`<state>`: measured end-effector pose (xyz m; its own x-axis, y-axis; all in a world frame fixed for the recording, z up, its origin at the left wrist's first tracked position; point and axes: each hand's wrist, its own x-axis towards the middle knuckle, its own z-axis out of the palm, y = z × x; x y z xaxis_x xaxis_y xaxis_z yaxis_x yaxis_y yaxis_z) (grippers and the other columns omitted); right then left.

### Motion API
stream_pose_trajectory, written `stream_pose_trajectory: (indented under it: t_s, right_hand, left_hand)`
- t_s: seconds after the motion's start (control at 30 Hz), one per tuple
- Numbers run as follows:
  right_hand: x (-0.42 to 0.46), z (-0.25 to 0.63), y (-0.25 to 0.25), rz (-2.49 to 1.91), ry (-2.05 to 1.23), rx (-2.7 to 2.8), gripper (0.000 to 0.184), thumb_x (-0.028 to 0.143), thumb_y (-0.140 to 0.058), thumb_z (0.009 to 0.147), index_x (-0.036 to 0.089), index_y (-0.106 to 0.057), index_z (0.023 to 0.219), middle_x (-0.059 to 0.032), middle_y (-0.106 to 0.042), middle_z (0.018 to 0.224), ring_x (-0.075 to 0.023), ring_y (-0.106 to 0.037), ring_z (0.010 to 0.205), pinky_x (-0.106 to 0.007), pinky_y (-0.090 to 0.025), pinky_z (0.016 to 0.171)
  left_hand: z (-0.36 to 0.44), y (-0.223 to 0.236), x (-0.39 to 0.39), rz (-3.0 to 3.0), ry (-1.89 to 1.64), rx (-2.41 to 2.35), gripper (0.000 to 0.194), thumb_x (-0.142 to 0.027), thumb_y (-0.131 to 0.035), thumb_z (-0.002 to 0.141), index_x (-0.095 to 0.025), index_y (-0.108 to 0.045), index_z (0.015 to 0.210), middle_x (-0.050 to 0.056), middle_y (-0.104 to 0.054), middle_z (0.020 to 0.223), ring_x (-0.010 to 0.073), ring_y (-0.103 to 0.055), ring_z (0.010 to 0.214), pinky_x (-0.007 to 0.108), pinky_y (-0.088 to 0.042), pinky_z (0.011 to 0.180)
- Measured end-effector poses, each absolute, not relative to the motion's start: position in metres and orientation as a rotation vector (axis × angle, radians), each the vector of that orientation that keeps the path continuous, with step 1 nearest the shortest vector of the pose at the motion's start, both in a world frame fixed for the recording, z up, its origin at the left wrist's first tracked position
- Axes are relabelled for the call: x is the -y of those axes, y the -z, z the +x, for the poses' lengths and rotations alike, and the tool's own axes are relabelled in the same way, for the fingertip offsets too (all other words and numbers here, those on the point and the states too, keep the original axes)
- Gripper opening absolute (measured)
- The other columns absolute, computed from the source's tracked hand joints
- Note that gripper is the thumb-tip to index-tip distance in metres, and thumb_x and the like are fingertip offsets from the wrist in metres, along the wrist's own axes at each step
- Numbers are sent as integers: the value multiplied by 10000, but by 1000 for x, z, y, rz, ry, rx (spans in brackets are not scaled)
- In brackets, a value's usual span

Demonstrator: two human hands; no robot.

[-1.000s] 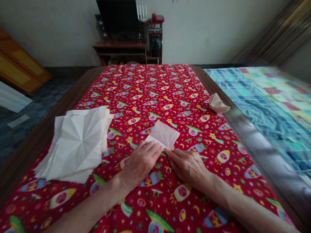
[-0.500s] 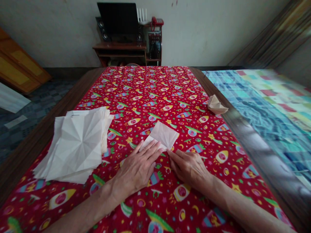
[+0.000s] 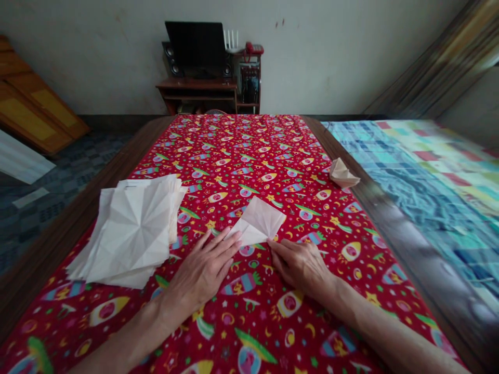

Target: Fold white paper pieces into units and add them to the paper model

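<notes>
A small folded sheet of white paper (image 3: 259, 218) with crease lines lies on the red patterned cloth in front of me. My left hand (image 3: 208, 265) rests flat, fingers stretched out, with its fingertips on the paper's left corner. At the paper's lower right corner, my right hand (image 3: 300, 262) has its fingers curled together and its fingertips touch the edge. Whether the right fingers pinch that corner or only press it is hard to see. A stack of creased white sheets (image 3: 134, 228) lies to the left of my left hand.
The red cloth (image 3: 234, 150) with rockets covers the dark wooden bed or table frame. A folded paper piece (image 3: 343, 173) sits near the right edge. Beyond stand a desk (image 3: 198, 85) with a monitor (image 3: 197, 49) and a red telephone (image 3: 253, 49). Checked bedding (image 3: 390, 150) lies right.
My left hand has slid left along the paper, uncovering more of its lower edge. My right hand stays at the lower right corner. The whole view has shifted slightly.
</notes>
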<state>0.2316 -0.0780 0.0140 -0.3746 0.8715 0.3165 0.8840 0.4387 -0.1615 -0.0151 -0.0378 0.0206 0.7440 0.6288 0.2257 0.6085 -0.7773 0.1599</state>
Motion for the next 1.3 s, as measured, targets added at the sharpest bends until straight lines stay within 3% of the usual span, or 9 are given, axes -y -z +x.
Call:
stream_pose_trajectory:
  t_s: [0.13,0.27,0.5,0.73,0.83,0.93,1.07,1.2,1.3]
  right_hand:
    - [61,241,-22,-1557,25,2230,298,294,-438,931,181,-699,844,-13,-600,652,-90,-513,528,-226,-279,490]
    - [34,256,-28,-1583,75,2000,318,354,-471,932,162,-608,1145,-104,-622,957,-165,-589,800,-255,-420,664]
    - [22,260,-19,-1590,-197,2046,389,279,-527,858,138,-531,1220,-17,-634,723,-137,-554,611,-237,-394,576]
    - [67,248,-19,-1610,-523,1772,270,242,-521,790,168,-585,1042,67,-523,548,-87,-461,466,-187,-338,463]
    - [92,236,-22,-1586,-806,1785,120,208,-515,788,181,-630,809,53,-524,535,-84,-478,473,-183,-342,454]
    - [107,224,-22,-1614,-1017,1688,164,246,-512,816,187,-664,805,33,-574,568,-94,-521,478,-190,-377,449]
    - [104,213,-18,-1589,-1210,1395,264,340,-505,846,176,-668,973,21,-604,559,-113,-556,448,-198,-404,404]
    - [86,207,-16,-1486,-1279,1213,318,401,-536,833,172,-666,1011,12,-633,563,-107,-533,398,-208,-428,394]
    - [78,206,-12,-1457,-1170,1206,336,428,-558,825,179,-684,1013,-19,-686,669,-132,-606,487,-223,-478,446]
  left_hand:
    - [-8,-16,32,2742,-640,-1006,301,-133,-437,916,-180,-639,1134,75,-609,1258,229,-493,1232,449,-440,1016]
    - [-4,-8,24,2655,-785,-1007,209,-139,-564,857,-168,-667,1036,98,-637,1188,240,-532,1174,434,-491,967]
    - [1,-14,21,2634,-791,-1030,148,-113,-618,809,-176,-628,943,101,-593,1229,235,-515,1191,437,-476,987]
    - [2,-16,6,2803,-723,-943,129,-168,-554,873,-187,-609,988,92,-470,1370,238,-433,1248,441,-417,1028]
    - [9,-21,4,2846,-689,-932,126,-165,-511,898,-183,-623,952,74,-557,1223,221,-491,1140,414,-450,970]
    - [18,-27,9,2886,-585,-868,168,-148,-466,918,-171,-631,900,56,-609,1013,202,-541,991,378,-474,893]
    - [20,-25,18,2842,-612,-787,210,-152,-425,940,-155,-626,997,63,-638,985,185,-570,962,348,-480,894]
    - [11,-18,18,2825,-728,-830,251,-154,-434,934,-136,-602,1120,87,-640,1130,187,-567,1072,361,-468,968]
    - [3,-14,13,2840,-726,-851,339,-126,-420,926,-119,-538,1244,107,-584,1269,199,-500,1208,383,-433,1038]
